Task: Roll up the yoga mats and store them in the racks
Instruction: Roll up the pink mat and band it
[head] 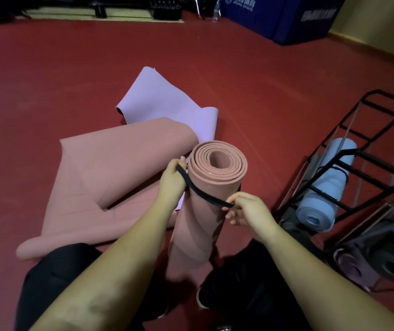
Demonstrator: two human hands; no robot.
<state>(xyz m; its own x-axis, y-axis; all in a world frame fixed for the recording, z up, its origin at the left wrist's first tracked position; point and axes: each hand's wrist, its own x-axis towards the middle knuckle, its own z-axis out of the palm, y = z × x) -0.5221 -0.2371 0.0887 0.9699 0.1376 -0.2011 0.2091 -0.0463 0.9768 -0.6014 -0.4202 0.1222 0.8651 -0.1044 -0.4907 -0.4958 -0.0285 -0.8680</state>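
Rolled mat (205,201) stands upright between unrolled mats (110,168) left and racks (358,163) right

White logo and print on blue padded block (251,13), top of frame right of centre: too blurred to read. Second white print on neighbouring blue block (310,20), upper right: also illegible. No other text visible.

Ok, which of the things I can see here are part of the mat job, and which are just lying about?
Part of the job:
- rolled pink mat, stood on end
- black strap, pinched by left hand and right hand
- unrolled pink mat
- unrolled lilac mat
- black rack holding a rolled blue mat

Lying about:
- blue padded blocks by the wall
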